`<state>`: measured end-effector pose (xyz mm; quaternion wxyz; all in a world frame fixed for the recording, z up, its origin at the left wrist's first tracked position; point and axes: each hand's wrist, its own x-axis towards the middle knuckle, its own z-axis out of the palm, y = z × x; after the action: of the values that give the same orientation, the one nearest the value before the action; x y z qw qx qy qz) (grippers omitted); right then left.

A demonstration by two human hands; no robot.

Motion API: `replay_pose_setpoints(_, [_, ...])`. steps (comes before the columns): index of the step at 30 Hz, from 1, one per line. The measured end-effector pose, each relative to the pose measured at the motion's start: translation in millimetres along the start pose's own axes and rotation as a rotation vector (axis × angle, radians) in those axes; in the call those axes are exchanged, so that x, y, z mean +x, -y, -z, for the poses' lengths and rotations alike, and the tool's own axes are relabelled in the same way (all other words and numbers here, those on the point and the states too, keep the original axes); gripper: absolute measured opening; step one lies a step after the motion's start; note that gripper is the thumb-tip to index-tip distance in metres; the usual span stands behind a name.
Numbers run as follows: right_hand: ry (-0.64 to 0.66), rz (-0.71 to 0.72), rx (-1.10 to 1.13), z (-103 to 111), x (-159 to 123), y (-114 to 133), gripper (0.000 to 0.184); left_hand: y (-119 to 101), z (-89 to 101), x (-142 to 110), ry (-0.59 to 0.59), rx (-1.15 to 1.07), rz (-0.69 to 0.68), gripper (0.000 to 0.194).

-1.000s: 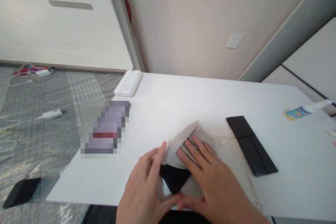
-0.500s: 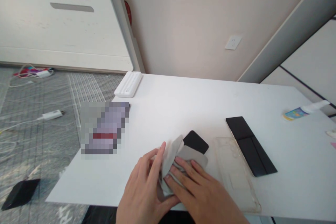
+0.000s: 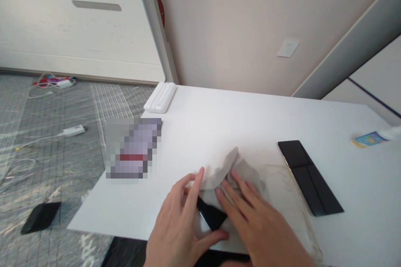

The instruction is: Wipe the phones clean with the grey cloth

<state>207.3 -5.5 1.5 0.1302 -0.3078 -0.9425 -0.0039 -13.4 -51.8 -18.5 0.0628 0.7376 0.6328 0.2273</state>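
A soft grey cloth [image 3: 233,171] is folded over a black phone [image 3: 211,213], and only a dark corner of the phone shows between my hands. My left hand [image 3: 177,221] cups the cloth and phone from the left side, its thumb beneath and its fingers against the cloth's edge. My right hand [image 3: 250,217] presses down on the cloth with its fingers spread. Just right of my right hand lies a clear plastic phone case [image 3: 282,196], and its edge is close to the cloth. The rest of the phone is hidden.
On the white table [image 3: 219,125] lie a black folding cover [image 3: 310,177], a white box [image 3: 160,97], a pixelated package [image 3: 133,148] and a tube [image 3: 371,139]. The table's left edge drops to a grey floor with a charger [image 3: 73,130] and a black object [image 3: 40,217].
The cloth has shifted over the phone's far end, which showed beyond it before. Now the phone shows nearer me, between my hands. The whole view has shifted slightly.
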Motion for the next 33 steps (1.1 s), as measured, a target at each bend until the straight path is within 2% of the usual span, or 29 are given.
replay_pose_setpoints(2, [0.005,0.119,0.024,0,-3,-1,0.062,-1,1.0,0,0.010,-0.005,0.012,0.153])
replay_pose_setpoints(3, [0.007,0.113,0.018,1,-4,-2,0.061,-1,1.2,0,0.012,-0.011,0.018,0.152])
replay_pose_setpoints(6, [-0.001,-0.094,-0.092,3,-5,-9,0.084,-1,1.1,1,0.017,-0.033,0.031,0.147])
replay_pose_setpoints(8, [-0.006,-0.127,-0.138,5,-3,-12,0.095,-1,1.1,2,0.019,-0.035,0.024,0.148])
replay_pose_setpoints(9, [-0.013,-0.060,-0.129,6,-2,-13,0.093,-1,1.3,2,0.022,-0.032,0.023,0.150])
replay_pose_setpoints(12, [-0.019,0.226,-0.059,10,-1,-15,0.072,-3,2.8,3,0.042,-0.025,0.027,0.155])
replay_pose_setpoints(13, [-0.010,0.265,-0.054,12,-1,-19,0.068,-4,3.4,2,0.048,-0.024,0.034,0.155])
replay_pose_setpoints(14, [0.009,0.255,-0.066,14,-1,-23,0.067,-5,4.0,2,0.055,-0.027,0.042,0.153])
replay_pose_setpoints(17, [0.075,0.141,-0.124,19,2,-38,0.083,-5,5.0,-1,0.071,-0.036,0.061,0.151])
replay_pose_setpoints(19, [0.091,0.218,-0.104,21,7,-46,0.076,-3,4.8,-3,0.073,-0.024,0.031,0.151])
replay_pose_setpoints(21, [0.115,0.406,-0.034,22,13,-53,0.057,1,4.2,-5,0.065,0.001,-0.019,0.138])
replay_pose_setpoints(23, [0.122,0.502,-0.006,23,18,-62,0.049,4,4.1,-6,0.045,0.023,-0.062,0.115])
replay_pose_setpoints(26, [0.116,0.393,-0.042,23,20,-77,0.069,8,6.6,-4,0.043,0.053,-0.087,0.098])
replay_pose_setpoints(28, [0.123,0.387,-0.017,18,20,-83,0.057,9,9.6,-1,0.039,0.074,-0.096,0.091])
replay_pose_setpoints(30, [0.120,0.501,0.055,13,21,-84,0.040,9,12.1,3,0.035,0.089,-0.101,0.077])
replay_pose_setpoints(32, [0.101,0.579,0.102,8,20,-86,0.038,8,13.1,7,0.034,0.068,-0.078,0.065])
replay_pose_setpoints(33, [0.095,0.553,0.101,7,18,-87,0.040,6,12.9,8,0.038,0.040,-0.050,0.064])
